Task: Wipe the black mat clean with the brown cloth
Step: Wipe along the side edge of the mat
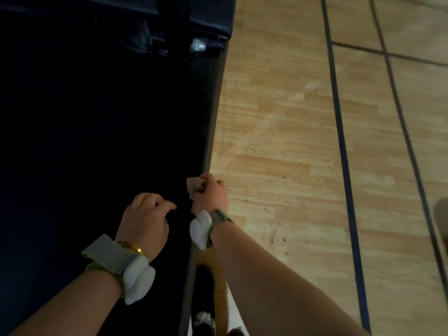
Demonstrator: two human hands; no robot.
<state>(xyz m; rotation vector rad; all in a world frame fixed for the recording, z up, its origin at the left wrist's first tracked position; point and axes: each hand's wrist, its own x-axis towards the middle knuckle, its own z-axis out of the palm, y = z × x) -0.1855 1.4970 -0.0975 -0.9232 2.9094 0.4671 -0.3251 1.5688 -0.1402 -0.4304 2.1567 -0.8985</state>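
Gripping: the right hand (211,192) curls its fingers round the brown cloth (195,186), bunched small in the fist; a corner pokes out on the left side of the hand and a strip hangs below it
Cloth position: at the right edge of the black mat (97,132), where mat meets floor; whether the cloth touches the mat cannot be told
Left hand: the left hand (145,219) sits over the mat just left of the right hand; its fingers are loosely curled with the thumb reaching right; it holds nothing; contact with the mat cannot be told
Wrists: each wrist wears a grey strap with a white pod; the left one (121,260) also shows a gold bangle (131,247)
Mat: very dark, filling the left half of the view; dark padding and a metal bolt (198,46) stand at its far end
Floor: a pale wooden floor (278,141) with dark blue lines (341,141) lies to the right; small dark specks are scattered on it near the mat's edge
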